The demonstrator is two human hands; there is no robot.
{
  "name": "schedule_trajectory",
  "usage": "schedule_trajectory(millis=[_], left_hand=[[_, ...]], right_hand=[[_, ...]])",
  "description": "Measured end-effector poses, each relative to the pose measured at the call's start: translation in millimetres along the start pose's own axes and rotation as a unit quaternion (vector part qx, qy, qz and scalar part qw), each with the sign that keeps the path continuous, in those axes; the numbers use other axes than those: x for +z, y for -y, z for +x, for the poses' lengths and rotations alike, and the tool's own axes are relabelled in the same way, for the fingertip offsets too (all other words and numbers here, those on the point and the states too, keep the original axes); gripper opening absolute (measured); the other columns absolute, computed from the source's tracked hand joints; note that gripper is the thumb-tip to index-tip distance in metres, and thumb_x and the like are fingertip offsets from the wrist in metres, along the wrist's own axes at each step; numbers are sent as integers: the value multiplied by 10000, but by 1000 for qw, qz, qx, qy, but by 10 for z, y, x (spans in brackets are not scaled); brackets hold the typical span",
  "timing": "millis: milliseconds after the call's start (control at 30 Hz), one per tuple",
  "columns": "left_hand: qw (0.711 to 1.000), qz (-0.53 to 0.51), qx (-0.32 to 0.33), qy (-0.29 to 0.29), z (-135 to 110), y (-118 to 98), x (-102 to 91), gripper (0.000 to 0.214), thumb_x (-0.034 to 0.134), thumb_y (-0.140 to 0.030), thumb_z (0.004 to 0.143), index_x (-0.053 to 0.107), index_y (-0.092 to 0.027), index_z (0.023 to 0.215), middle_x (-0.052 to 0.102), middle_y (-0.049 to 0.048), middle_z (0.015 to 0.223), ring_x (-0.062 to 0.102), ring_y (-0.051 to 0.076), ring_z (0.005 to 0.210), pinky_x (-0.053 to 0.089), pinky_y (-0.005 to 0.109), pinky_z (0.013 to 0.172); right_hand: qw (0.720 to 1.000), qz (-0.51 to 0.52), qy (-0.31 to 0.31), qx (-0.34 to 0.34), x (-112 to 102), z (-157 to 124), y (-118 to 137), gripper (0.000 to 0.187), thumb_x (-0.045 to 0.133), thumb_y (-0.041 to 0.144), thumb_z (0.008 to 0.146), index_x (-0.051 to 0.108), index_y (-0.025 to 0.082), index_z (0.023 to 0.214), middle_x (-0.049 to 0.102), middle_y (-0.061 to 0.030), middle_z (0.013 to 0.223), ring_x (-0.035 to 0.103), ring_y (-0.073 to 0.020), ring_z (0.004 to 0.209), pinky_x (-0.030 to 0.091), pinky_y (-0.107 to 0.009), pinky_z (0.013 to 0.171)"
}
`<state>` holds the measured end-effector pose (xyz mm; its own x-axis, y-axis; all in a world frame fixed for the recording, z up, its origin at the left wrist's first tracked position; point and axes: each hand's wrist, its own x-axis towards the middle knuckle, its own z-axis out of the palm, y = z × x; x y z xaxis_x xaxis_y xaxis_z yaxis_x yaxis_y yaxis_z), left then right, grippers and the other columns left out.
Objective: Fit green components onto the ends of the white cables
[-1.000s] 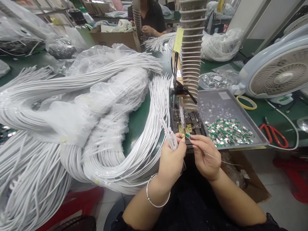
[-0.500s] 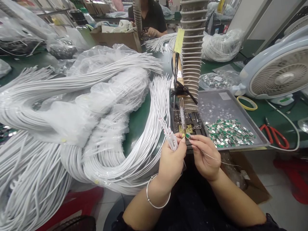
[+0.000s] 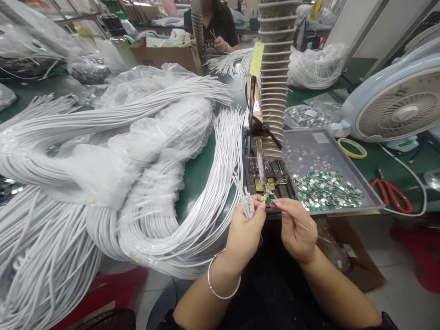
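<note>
My left hand [image 3: 245, 227] is closed around several white cables [image 3: 246, 201], whose stripped ends stick up past the thumb. At its fingertips is a small green circuit board [image 3: 268, 199], with a yellowish bit beside it. My right hand [image 3: 298, 227] is closed in a pinch, its fingertips close against the board's right side. A thin strand of solder wire [image 3: 302, 225] runs through that hand; its tip is hidden. Just above the board, a fixed soldering iron [image 3: 260, 167] points downward. Whether its tip touches the board, I cannot tell.
A grey tray [image 3: 330, 137] holds many small metal-and-green connector boards [image 3: 326, 190]. Bundled white cables [image 3: 151, 220] cover the left side. A ribbed hose [image 3: 275, 82] hangs above the iron. Red-handled pliers [image 3: 392, 195], a tape roll [image 3: 352, 148] and a fan [image 3: 402, 105] stand right. Opposite sits a person [image 3: 220, 32].
Both hands have come slightly down toward me with the board. The right fingertips have shifted a little right, and less of the solder wire shows. The person opposite has raised a hand.
</note>
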<state>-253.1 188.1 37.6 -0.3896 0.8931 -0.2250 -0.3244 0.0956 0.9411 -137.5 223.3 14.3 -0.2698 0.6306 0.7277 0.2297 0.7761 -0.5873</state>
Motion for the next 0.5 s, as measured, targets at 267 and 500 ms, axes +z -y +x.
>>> schedule_trajectory(millis=[267,500], left_hand=[[985,128,84,81,-17,5,-102,119,552,-257,813,585,-172,738,623,40,823,577,169,822,435,297,799],[974,171,69,130,3,-67,-154,142,535,-263,820,630,-171,767,656,50,817,594,178,796,446,305,782]], right_hand=[[996,-79,31,31,-43,14,1,216,505,82,831,580,195,999,597,-50,822,595,-162,759,529,-313,652],[997,-66,33,18,-23,14,-35,186,476,80,835,568,201,942,624,-54,837,622,-175,806,543,-337,705]])
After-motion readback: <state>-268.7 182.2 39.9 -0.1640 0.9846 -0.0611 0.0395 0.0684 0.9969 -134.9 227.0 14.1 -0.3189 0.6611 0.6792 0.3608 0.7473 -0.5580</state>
